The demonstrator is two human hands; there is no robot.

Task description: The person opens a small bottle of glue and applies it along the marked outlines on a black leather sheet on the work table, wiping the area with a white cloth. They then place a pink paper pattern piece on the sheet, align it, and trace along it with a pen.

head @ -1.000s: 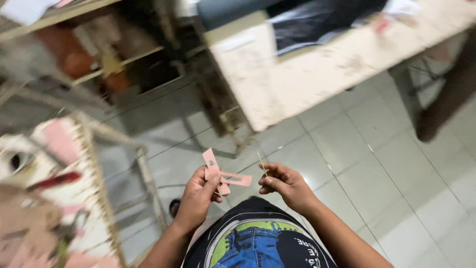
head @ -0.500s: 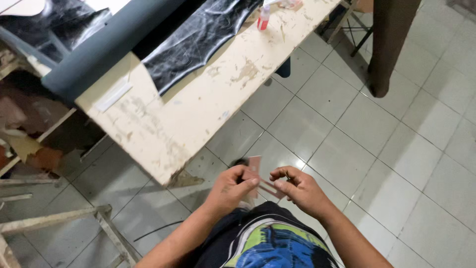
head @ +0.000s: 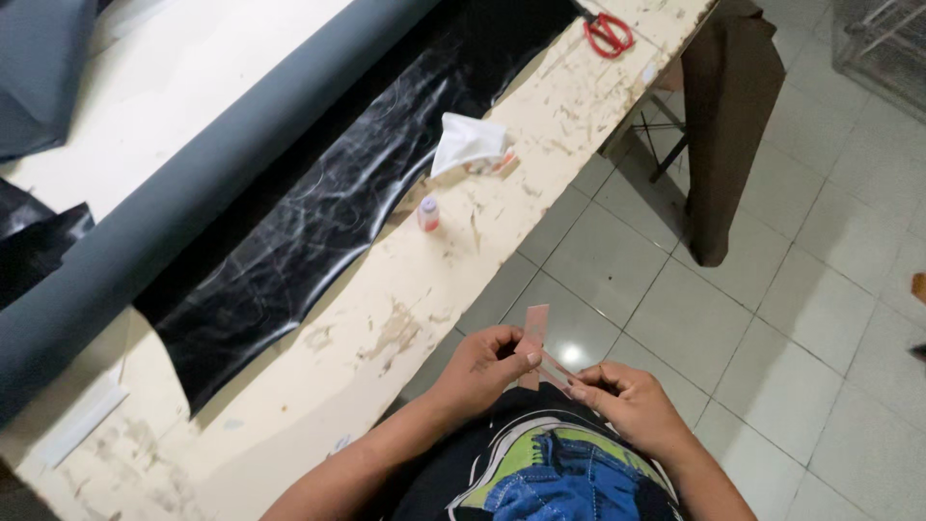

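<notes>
Pale floor tiles [head: 772, 318] lie beneath a worn, paint-chipped cream bench [head: 405, 318] bearing a black glossy sheet [head: 318, 222], a small bottle [head: 428, 214], a crumpled white cloth [head: 470, 145] and red-handled scissors [head: 608, 34]. Before the bench edge, the left hand [head: 487, 367] pinches an upright thin pink strip [head: 535, 328], while the right hand [head: 627, 400] closes on its lower end.

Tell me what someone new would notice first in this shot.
Low in the middle, the left hand and right hand pinch thin pinkish strips between them above a tiled floor. To the left runs a long cream worktable with worn, flaking paint, on it a glossy black sheet with pale streaks beside a grey roll of material. Red-handled scissors lie at the table's far end, a small pink-capped bottle nearer.
</notes>
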